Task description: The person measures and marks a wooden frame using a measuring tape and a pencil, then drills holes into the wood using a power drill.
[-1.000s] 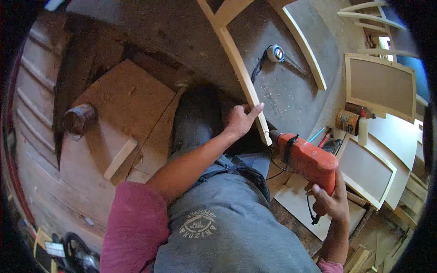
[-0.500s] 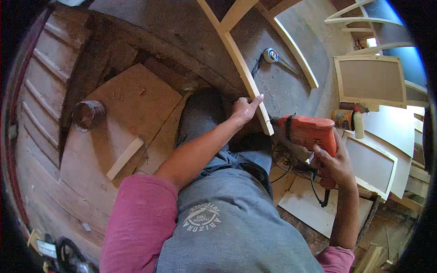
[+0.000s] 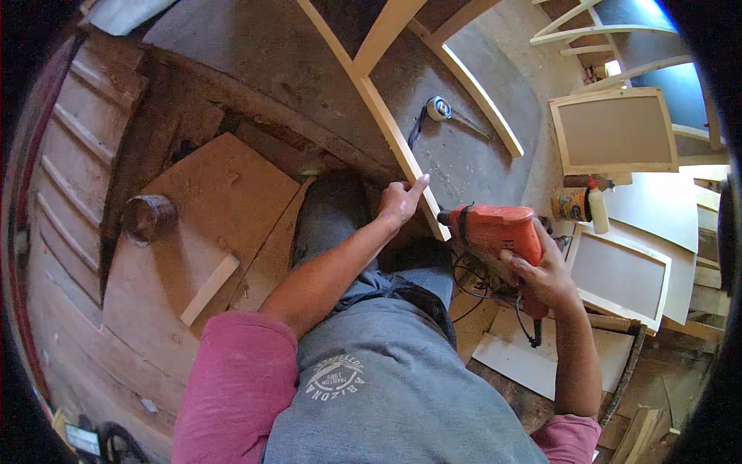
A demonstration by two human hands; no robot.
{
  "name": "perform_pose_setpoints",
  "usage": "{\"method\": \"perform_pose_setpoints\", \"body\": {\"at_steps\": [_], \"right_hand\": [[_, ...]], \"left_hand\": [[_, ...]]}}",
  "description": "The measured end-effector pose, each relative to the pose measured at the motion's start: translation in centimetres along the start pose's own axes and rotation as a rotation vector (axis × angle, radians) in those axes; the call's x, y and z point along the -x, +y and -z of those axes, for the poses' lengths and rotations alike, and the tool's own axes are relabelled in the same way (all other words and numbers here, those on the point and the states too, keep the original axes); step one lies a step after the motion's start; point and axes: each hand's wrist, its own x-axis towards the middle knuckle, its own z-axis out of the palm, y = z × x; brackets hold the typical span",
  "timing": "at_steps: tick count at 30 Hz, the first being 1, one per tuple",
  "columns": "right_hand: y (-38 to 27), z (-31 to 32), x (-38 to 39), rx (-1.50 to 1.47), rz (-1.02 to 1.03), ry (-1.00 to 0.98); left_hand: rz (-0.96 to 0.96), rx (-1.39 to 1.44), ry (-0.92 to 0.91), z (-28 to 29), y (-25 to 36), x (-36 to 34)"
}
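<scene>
My left hand [image 3: 400,203] is closed around a long pale wooden strip [image 3: 386,127], close to its near end. The strip belongs to a frame with crosspieces at the top of the view. An orange power drill [image 3: 498,224] is gripped in my right hand [image 3: 547,274], its nose pointing left. The drill's chuck sits right up against the strip's side, just below my left fingers; no bit shows between them. A black cord [image 3: 535,331] hangs from the drill's handle.
Beyond the strip, a tape measure [image 3: 439,109] lies on the dark surface. On the right are a tin [image 3: 570,204], a white glue bottle [image 3: 598,210] and framed panels [image 3: 614,133]. A wood block [image 3: 210,290] and a brown round container [image 3: 150,219] rest on boards at left.
The drill has come closer to the strip; the thin bit seen between chuck and wood is now out of sight. My left hand keeps its hold. The whole view has shifted slightly.
</scene>
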Motion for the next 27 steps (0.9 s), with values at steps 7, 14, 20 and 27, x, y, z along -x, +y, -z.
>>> {"method": "perform_pose_setpoints", "body": {"at_steps": [7, 14, 20, 27], "right_hand": [[-1.2, 0.4, -0.1, -0.074, -0.016, -0.005], [-0.6, 2.8, 0.8, -0.005, 0.230, 0.052], [-3.1, 10.7, 7.7, -0.341, -0.030, 0.167], [7.7, 14.2, 8.9, -0.923, 0.307, 0.697]], "left_hand": [[-0.026, -0.102, 0.043, 0.3, 0.9, 0.8], [-0.069, -0.184, 0.029, 0.2, 1.3, 0.8], [-0.074, -0.217, 0.040, 0.8, 1.8, 1.4], [-0.045, -0.248, -0.051, 1.2, 1.0, 0.4]]}}
